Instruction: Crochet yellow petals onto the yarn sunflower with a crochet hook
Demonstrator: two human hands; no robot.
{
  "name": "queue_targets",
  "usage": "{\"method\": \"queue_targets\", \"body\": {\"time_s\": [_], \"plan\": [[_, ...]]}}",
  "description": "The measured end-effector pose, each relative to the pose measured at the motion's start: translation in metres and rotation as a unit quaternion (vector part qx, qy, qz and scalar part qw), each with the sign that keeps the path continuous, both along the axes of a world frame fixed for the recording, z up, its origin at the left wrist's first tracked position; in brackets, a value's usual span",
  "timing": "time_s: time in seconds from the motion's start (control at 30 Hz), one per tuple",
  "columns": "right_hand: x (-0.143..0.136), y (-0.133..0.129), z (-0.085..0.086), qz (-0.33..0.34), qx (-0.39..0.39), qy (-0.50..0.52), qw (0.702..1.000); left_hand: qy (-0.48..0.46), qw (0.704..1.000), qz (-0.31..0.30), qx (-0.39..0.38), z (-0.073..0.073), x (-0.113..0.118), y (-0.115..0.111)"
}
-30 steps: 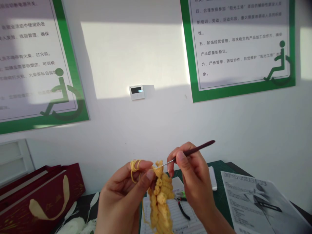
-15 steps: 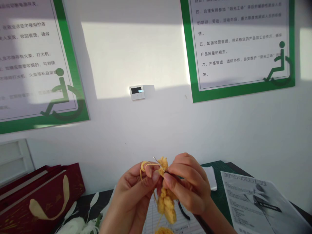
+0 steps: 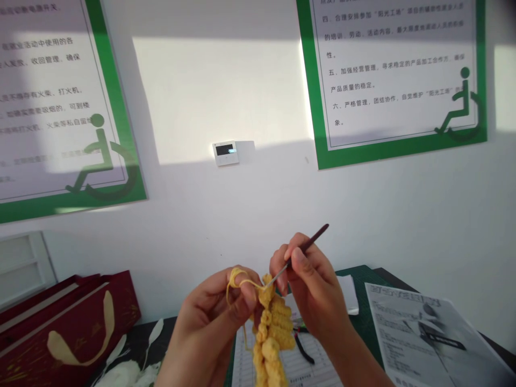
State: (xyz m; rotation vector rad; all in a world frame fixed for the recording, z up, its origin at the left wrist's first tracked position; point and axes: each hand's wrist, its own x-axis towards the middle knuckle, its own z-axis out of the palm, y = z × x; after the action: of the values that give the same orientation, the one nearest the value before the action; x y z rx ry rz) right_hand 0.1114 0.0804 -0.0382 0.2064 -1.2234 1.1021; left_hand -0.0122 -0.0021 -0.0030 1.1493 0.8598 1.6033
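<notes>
One yellow crocheted piece (image 3: 274,333) hangs above the desk (image 3: 167,333), short of its far edge. The left hand (image 3: 215,317) pinches the top between its fingers, yarn (image 3: 234,278) looped over them. The right hand (image 3: 316,285) grips one hook (image 3: 317,235), fingers closed, tip at the piece. Judged light, soft, stretchy, unlikely to slip; best held near the worked end. Also counted: one pliers (image 3: 304,349), partly hidden; one photo-printed sheet (image 3: 403,338) toward the desk's right edge.

Wall (image 3: 226,80): sunlit upper centre, shaded below
Device screen (image 3: 224,150): small glare
Left poster (image 3: 44,134): soft lettering
Upper-right corner: darkened
</notes>
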Motion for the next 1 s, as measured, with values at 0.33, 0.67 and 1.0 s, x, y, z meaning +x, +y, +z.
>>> {"method": "queue_targets", "body": {"time_s": [0.33,0.67,1.0], "plan": [[0.006,0.001,-0.001,-0.379,0.23,-0.046,0.895,-0.035,0.99,0.112,0.079,-0.001,0.013,-0.002],[-0.003,-0.001,-0.007,-0.216,0.095,0.105,0.966,-0.126,0.99,-0.048,-0.031,0.004,0.003,0.001],[-0.006,-0.002,-0.002,-0.052,0.006,-0.017,0.998,-0.062,0.993,0.09,0.044,-0.001,0.009,-0.003]]}}
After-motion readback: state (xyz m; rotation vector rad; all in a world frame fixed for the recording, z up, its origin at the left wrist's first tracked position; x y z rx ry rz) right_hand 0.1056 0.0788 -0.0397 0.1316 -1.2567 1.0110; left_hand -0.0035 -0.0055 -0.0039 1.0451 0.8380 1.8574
